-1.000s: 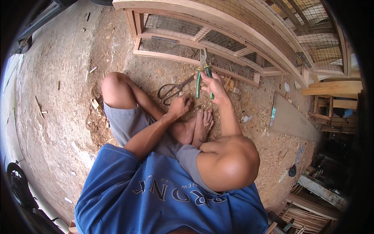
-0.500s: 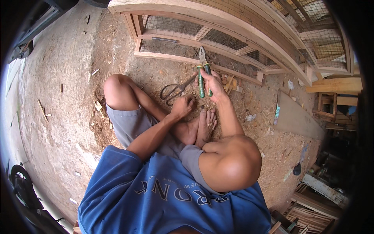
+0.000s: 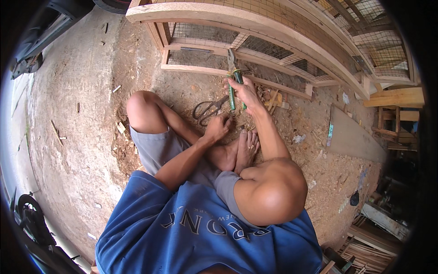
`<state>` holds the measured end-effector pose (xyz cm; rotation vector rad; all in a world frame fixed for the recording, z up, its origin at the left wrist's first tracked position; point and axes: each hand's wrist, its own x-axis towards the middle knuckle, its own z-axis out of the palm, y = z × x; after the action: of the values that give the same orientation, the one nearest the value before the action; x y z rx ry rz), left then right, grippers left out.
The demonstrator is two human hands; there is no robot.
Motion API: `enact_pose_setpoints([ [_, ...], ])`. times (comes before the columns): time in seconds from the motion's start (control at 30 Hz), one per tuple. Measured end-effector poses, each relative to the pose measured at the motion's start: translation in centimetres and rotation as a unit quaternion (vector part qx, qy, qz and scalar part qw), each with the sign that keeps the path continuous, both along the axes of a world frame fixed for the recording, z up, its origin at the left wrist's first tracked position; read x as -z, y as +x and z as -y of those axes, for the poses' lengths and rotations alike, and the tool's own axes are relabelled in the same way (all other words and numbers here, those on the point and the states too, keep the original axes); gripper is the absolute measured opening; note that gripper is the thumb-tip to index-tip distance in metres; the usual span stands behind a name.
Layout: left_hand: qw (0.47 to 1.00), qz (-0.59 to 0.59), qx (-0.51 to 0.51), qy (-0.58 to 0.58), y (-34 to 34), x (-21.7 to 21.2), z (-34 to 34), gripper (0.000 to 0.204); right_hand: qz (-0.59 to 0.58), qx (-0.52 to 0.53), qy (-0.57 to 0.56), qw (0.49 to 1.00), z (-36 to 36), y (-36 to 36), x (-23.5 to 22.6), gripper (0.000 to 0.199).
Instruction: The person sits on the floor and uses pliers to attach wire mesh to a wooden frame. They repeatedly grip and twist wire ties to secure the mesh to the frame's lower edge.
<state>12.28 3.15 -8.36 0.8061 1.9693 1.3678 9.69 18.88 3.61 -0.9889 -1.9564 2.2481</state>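
My right hand [image 3: 248, 96] is wrapped round a pair of combination pliers [image 3: 237, 76] with green handles. Their jaws point away from me, in front of the lower rail of a wooden frame with wire mesh [image 3: 200, 68]. Near my feet, my left hand [image 3: 219, 126] is closed with its fingers curled in. Whatever it may hold is hidden. Just beyond that hand, a pair of dark metal shears [image 3: 206, 109] with big loop handles lies on the ground, the blades running toward the pliers.
Wood shavings and scraps litter the ground [image 3: 91, 150]. A flat board [image 3: 353, 134] lies to the right, near stacked timber [image 3: 394, 97]. At the left edge stands a motorcycle [image 3: 32, 214]. My bare foot [image 3: 246, 148] is close below both hands.
The pliers have tilted and shifted slightly away, with my right hand turned further over their handles. My left hand stays curled near the shears. The whole view has shifted a little.
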Motion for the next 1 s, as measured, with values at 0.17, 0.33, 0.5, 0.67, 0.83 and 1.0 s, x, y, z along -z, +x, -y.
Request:
enact_pose_setpoints([
  [0.17, 1.0, -0.008, 0.004, -0.007, 0.1, 0.1, -0.1, 0.015, 0.04, -0.027, 0.103, 0.994, -0.5, -1.0, 0.2, 0.023],
  [0.33, 0.999, 0.026, -0.027, 0.0, -0.4, -0.3, -0.1, 0.018, 0.066, -0.02, 0.12, 0.99, -0.3, -1.5, 0.4, 0.024],
  [0.5, 0.976, 0.16, -0.131, 0.064, -4.2, -2.8, -1.2, 0.035, 0.133, -0.038, 0.304, 0.943, 0.6, -1.7, -0.1, 0.041],
  [0.67, 0.957, 0.188, -0.181, 0.126, -7.7, -7.2, -3.6, 0.049, 0.108, -0.016, 0.384, 0.917, 1.8, -1.7, -0.8, 0.046],
  [0.83, 0.977, 0.089, -0.176, 0.076, -8.4, -9.6, -5.2, 0.057, 0.111, -0.043, 0.371, 0.921, 0.4, -1.7, 0.1, 0.046],
  [1.0, 0.981, 0.078, -0.164, 0.074, -8.9, -10.2, -5.4, 0.056, 0.042, -0.025, 0.172, 0.984, -0.9, -1.6, 2.5, 0.042],
])
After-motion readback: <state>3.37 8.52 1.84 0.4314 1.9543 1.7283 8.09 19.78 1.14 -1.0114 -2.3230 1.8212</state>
